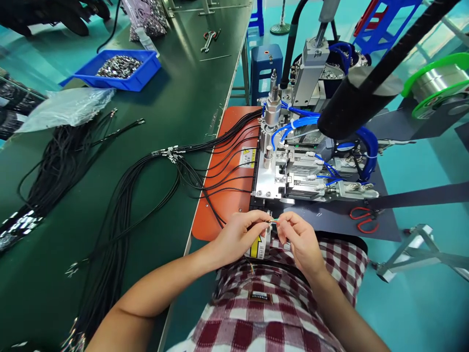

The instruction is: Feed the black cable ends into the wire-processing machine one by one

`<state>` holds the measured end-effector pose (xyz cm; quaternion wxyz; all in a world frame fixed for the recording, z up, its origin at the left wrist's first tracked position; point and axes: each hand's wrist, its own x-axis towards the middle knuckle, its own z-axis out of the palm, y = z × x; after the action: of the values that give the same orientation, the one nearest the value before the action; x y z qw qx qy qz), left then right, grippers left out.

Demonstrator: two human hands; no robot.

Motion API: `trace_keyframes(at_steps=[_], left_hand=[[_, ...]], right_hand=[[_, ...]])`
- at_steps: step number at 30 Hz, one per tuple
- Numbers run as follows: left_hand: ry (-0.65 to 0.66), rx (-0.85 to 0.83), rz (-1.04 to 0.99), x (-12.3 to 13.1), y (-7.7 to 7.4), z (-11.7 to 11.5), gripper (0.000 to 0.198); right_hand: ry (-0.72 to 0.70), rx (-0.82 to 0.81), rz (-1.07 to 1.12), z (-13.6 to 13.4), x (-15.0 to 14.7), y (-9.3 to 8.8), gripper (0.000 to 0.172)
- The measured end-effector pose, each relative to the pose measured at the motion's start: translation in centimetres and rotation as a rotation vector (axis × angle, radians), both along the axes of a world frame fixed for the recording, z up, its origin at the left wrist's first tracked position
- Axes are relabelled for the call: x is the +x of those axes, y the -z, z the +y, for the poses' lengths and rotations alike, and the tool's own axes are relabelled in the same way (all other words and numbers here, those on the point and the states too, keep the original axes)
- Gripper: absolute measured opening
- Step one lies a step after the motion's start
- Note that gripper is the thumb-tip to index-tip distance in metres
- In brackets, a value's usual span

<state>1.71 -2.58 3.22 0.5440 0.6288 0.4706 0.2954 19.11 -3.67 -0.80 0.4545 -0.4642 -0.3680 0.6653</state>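
My left hand (244, 233) pinches the end of a cable at the front edge of the machine (264, 182). Short, thin coloured wires (274, 221) stick out between its fingertips. From the other side, my right hand (299, 238) has its thumb and fingers closed on the tips of these wires. The fingers hide part of the cable end. Just beyond both hands, several black cables (229, 171) run over an orange plate (220, 204) into the machine. A yellow and white label (258, 248) shows below my left hand.
Bundles of black cables (124, 195) lie on the green table (176, 102). Farther back are a blue bin (137, 80) of small metal parts and wrenches (208, 41). Red-handled scissors (364, 220) lie right of the hands. A black tube (344, 105) hangs over the machine; a green spool (437, 85) stands beyond.
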Motion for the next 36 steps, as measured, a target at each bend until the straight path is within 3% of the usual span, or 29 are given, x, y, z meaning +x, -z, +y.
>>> trace_keyframes(at_steps=[10, 15, 20, 25, 36], left_hand=[[-0.008, -0.027, -0.063, -0.2, 0.6, -0.4, 0.022], [-0.087, -0.009, -0.109, 0.2, 0.7, -0.2, 0.019], [-0.177, -0.182, -0.216, 0.6, 0.4, 0.0, 0.018], [-0.199, -0.271, -0.278, 0.5, 0.0, 0.0, 0.019], [-0.159, -0.323, -0.301, 0.2, -0.4, 0.1, 0.020]], right_hand=[[0.098, 0.004, -0.020, -1.1, -1.8, 1.1, 0.017], [0.093, 0.060, -0.089, -1.6, -2.2, 0.7, 0.017], [0.078, 0.103, -0.129, -2.0, -2.3, 0.5, 0.017], [-0.014, 0.099, -0.010, -1.3, -1.2, 0.9, 0.015], [-0.025, 0.041, 0.193, -0.5, -1.1, 0.9, 0.013]])
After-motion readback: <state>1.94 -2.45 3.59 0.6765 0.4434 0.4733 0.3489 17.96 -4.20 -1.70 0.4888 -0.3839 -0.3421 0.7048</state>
